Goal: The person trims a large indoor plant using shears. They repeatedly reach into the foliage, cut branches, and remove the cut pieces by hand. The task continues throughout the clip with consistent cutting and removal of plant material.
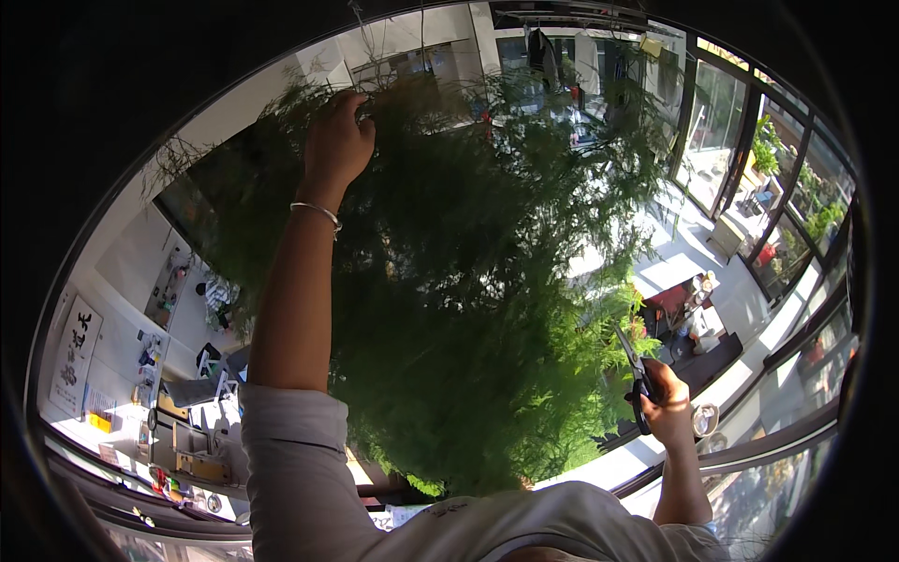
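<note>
A large feathery green plant, which looks like an asparagus fern, fills the middle of the view. My left arm reaches up across it, and my left hand is at its thin upper stems with the fingers curled. Whether a stem is pinched there cannot be made out. A silver bangle circles that wrist. Low on the right, my right hand grips a pair of scissors by their black handles. Their blades point up and to the left, beside the bright fronds at the plant's right edge.
Tall framed windows run along the right side. Below them stands a dark table with assorted items. A cluttered white desk lies at lower left, near a calligraphy scroll on the wall. Clothes hang at the back.
</note>
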A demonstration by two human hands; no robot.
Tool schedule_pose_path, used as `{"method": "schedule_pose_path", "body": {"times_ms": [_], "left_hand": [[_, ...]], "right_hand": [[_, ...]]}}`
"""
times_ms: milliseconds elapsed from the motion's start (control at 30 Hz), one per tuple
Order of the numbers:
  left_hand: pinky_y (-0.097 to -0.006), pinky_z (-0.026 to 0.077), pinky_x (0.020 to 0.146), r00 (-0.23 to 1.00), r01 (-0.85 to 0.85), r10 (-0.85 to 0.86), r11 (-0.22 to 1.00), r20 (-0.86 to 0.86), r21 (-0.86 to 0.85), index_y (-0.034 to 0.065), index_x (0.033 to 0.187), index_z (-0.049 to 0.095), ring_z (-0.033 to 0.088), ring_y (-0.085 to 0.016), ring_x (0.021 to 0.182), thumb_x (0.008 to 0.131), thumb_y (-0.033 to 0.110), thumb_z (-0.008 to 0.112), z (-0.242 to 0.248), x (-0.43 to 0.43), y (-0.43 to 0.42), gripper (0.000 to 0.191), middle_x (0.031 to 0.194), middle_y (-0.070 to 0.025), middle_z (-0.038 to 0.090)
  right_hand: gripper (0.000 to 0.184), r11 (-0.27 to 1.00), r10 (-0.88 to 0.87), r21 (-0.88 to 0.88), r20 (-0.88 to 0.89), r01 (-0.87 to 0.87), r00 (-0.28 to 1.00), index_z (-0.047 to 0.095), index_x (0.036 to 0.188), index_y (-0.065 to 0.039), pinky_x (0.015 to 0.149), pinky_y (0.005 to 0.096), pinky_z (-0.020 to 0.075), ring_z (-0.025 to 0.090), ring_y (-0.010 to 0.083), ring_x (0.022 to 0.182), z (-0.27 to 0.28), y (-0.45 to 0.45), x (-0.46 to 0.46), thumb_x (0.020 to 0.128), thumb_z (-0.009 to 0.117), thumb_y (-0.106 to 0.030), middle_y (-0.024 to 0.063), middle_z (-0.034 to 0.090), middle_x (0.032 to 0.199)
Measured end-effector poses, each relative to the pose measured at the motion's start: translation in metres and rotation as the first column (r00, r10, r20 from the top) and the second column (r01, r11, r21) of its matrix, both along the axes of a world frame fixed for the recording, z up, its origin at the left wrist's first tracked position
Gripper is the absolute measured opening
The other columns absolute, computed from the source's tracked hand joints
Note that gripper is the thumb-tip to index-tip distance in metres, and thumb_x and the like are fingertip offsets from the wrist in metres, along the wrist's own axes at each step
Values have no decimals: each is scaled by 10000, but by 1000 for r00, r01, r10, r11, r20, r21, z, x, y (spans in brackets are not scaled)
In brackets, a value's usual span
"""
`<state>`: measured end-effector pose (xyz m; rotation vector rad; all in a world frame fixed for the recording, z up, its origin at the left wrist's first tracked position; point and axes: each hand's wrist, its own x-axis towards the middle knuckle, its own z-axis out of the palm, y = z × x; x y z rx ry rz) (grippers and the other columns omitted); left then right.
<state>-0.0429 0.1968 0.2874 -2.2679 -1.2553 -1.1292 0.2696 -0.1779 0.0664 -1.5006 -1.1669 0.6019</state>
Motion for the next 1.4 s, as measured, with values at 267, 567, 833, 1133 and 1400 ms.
{"method": "schedule_pose_path", "body": {"times_ms": [267, 567, 833, 1133, 1400], "left_hand": [[-431, 422, 910, 977, -161, 117, 951, -176, -265, 100, 1195, 491, 452, -320, 1133, 771, 234, 621, -43, 49, 76, 463, 1330, -167, 334], [-409, 472, 812, 986, -104, 77, 977, -148, -185, 145, 1117, 558, 527, -291, 1019, 770, 189, 625, -66, 22, 41, 356, 1268, -124, 396], [-366, 464, 803, 991, 69, -44, 978, 127, -195, 77, 1051, 581, 577, -274, 927, 762, 203, 639, -61, -2, 45, 320, 1031, -127, 572], [-301, 437, 691, 806, 187, -150, 982, 572, -7, 38, 919, 574, 559, -171, 756, 742, 169, 629, -27, -30, 65, 227, 898, -84, 591], [-294, 416, 649, 618, 295, -143, 954, 773, -59, 8, 1053, 558, 514, -154, 716, 760, 91, 527, -1, -91, 40, 306, 858, -59, 563]], "right_hand": [[382, 978, -124, -169, -23, 118, 992, 529, 1002, 11, 601, 182, 417, 490, 39, 644, -18, -32, 10, 645, 631, 102, 5, 554, 693], [351, 983, -130, -136, -44, 123, 991, 528, 969, 4, 544, 174, 384, 449, 30, 597, -19, -28, 20, 648, 637, 95, -19, 515, 648], [344, 995, 7, -98, -132, -20, 991, 491, 1014, 36, 654, 224, 482, 583, 95, 696, -8, -13, 14, 694, 537, 155, 40, 571, 765], [342, 983, -44, -182, -69, 31, 997, 494, 1029, 26, 676, 219, 468, 568, 88, 714, -4, -25, 11, 705, 541, 126, 23, 568, 777], [312, 989, -135, -71, -52, 131, 989, 529, 996, 12, 568, 178, 413, 512, 33, 628, -11, -36, 8, 701, 624, 43, -7, 557, 679]]}}
